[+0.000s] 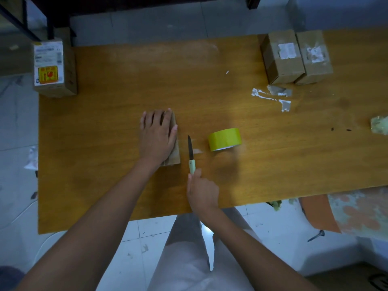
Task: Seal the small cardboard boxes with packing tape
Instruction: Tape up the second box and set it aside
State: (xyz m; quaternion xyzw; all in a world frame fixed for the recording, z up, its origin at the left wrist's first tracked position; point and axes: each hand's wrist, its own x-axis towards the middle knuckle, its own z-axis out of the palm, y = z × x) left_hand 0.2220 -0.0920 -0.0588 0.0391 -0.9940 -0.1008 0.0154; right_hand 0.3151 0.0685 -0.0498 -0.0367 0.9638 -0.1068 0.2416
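Head view looks straight down on both hands; the left hand (157, 137) lies flat with fingers spread and straight on top of a small brown cardboard box (173, 153), pressing it to the wooden table (109, 106) and covering most of its top, so whether a tape strip already runs along the seam cannot be told; the right hand (202, 191) pinches the pale green handle of a small dark-bladed knife (190, 154) at its very end, fingers curled round it, blade pointing away from the person; the knife lies just beside the box's right edge, its long axis parallel to the box's long axis, both running away from the body; that is the relation the coming move likely turns on, for the blade is near the box's right side and the right hand is the nearer one to bring it across, while the left forearm reaches out long and straight to pin the box; the right wrist sits close to the table's near edge, forearm angled inward; just right of the blade stands a yellow-green roll of packing tape (224, 142), on its edge; well apart at the far right, two taller brown cardboard boxes (296, 57) stand touching, torn white labels on top; scraps of torn tape (273, 97) lie before them; a printed carton (52, 67) stands at the far left corner.
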